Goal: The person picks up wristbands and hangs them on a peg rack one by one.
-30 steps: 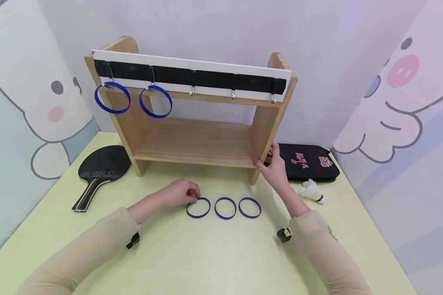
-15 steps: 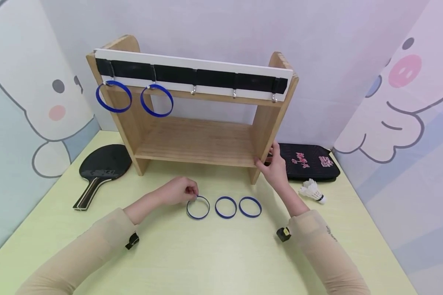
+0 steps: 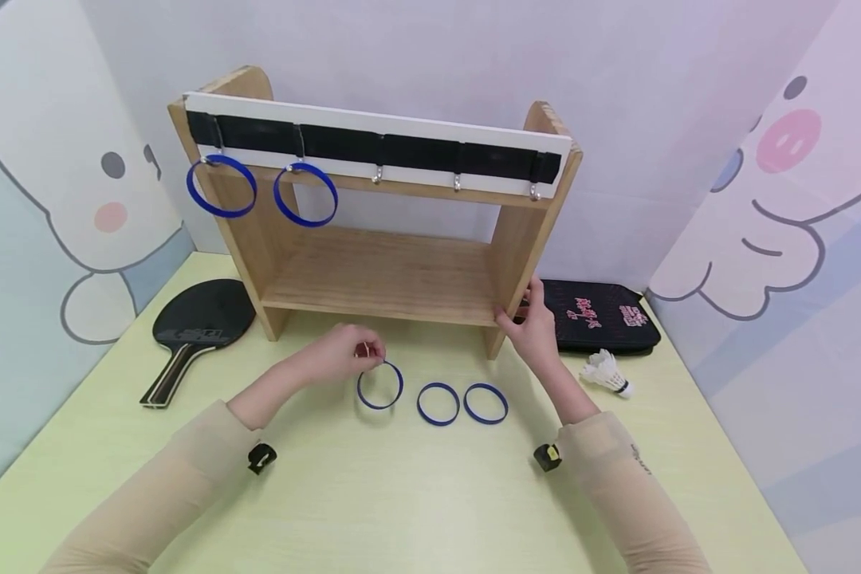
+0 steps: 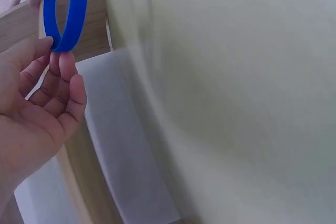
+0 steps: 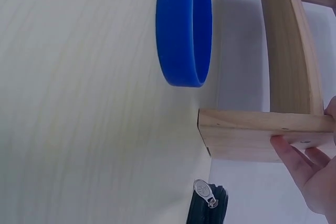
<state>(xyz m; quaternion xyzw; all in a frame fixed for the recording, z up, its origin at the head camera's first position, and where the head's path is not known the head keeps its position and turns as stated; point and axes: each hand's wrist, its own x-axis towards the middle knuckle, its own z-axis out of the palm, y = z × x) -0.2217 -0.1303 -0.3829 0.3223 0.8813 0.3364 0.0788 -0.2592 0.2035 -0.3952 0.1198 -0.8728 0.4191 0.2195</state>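
Observation:
My left hand [image 3: 340,355] pinches the top edge of a blue silicone wristband [image 4: 79,11] between thumb and fingertips. That band hangs upright just above the table, in front of the wooden shelf [image 3: 380,275]. My right hand [image 3: 536,331] grips the shelf's right side panel [image 5: 247,135] low down, thumb at the front edge and fingers round the outer face. Flat on the table lie two more blue wristbands, a middle one [image 3: 438,423] and a right one [image 3: 486,421]. Two others, a left band [image 3: 222,214] and its neighbour [image 3: 312,224], hang from the shelf's leftmost hooks.
Three bare hooks, the nearest a silver hook [image 3: 377,175], line the white strip [image 3: 402,123] with black tape. A table tennis bat [image 3: 204,319] lies left of the shelf. To its right are a black zipped case [image 3: 595,319] and a shuttlecock [image 3: 606,373].
My left hand has lifted the leftmost table wristband off the surface, raising it slightly up and back toward the shelf. The right hand stays on the side panel.

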